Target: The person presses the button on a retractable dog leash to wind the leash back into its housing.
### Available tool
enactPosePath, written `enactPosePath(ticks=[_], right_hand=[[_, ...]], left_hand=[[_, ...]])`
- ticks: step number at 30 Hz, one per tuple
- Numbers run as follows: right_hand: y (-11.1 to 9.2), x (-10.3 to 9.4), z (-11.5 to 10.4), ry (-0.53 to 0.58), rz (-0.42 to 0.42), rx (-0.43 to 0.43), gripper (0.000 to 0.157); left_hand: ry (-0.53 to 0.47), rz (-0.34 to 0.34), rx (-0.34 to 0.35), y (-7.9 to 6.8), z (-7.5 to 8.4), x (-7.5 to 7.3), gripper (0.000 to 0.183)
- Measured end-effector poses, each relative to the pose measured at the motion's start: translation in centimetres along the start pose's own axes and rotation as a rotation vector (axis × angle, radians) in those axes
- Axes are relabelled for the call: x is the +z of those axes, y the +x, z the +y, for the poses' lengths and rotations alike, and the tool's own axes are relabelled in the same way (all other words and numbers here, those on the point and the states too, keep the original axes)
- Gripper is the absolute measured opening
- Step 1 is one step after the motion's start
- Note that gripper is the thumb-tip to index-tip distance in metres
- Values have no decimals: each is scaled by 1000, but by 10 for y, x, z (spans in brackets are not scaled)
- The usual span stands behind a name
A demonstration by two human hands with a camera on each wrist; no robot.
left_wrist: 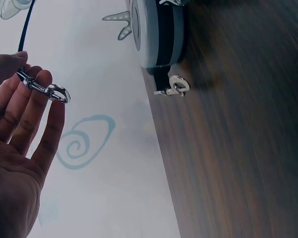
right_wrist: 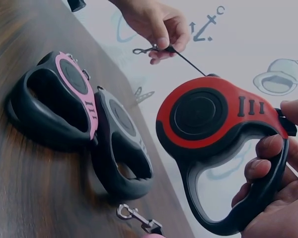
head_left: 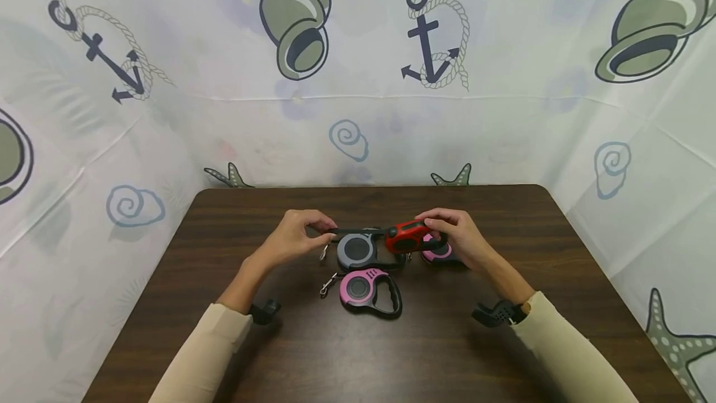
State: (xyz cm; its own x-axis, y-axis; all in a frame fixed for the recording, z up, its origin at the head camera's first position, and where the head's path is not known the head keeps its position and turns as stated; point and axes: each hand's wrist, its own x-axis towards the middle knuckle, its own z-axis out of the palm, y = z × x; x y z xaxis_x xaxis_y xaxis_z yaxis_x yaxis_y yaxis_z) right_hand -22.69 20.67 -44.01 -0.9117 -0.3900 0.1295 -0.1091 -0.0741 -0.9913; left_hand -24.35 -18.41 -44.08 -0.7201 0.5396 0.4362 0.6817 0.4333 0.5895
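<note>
My right hand (head_left: pixel 461 238) grips the black handle of a red retractable dog leash (head_left: pixel 405 238), its thumb at the button in the right wrist view. A length of black cord (head_left: pixel 360 231) runs out of the red case to my left hand (head_left: pixel 291 238). There, thumb and fingers pinch the cord right by its silver snap hook (left_wrist: pixel 42 89). Under the stretched cord a grey retractable leash (head_left: pixel 356 250) lies on the table. Nearer to me lies a pink one (head_left: pixel 358 287), its hook (head_left: pixel 328 285) pointing left. Another pink leash (head_left: pixel 439 252) is partly hidden behind my right hand.
The dark wooden table (head_left: pixel 268 353) has its far edge against a white cloth backdrop (head_left: pixel 380 142) printed with anchors and shells. The grey leash's snap hook (left_wrist: pixel 176 87) rests by its case. A black camera (head_left: pixel 265 311) is strapped on each wrist.
</note>
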Motion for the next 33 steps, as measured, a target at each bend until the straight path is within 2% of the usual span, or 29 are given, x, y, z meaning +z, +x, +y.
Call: enactPosePath(ticks=[5,18,25,33], right_hand=[[4,5,1,-9,-8,-23,24],[8,16,6,-17,-14,-20,26],[11,23,5,-49,-9,-6,30],[14,30,4,-38,-23,-6,31]], left_hand=[[-3,1,13,3,3,3,16],[-32,1,55,6,6,14,15],[-48,-20,47,11,11,22,15],[-88,-24,27,15,16,30,13]])
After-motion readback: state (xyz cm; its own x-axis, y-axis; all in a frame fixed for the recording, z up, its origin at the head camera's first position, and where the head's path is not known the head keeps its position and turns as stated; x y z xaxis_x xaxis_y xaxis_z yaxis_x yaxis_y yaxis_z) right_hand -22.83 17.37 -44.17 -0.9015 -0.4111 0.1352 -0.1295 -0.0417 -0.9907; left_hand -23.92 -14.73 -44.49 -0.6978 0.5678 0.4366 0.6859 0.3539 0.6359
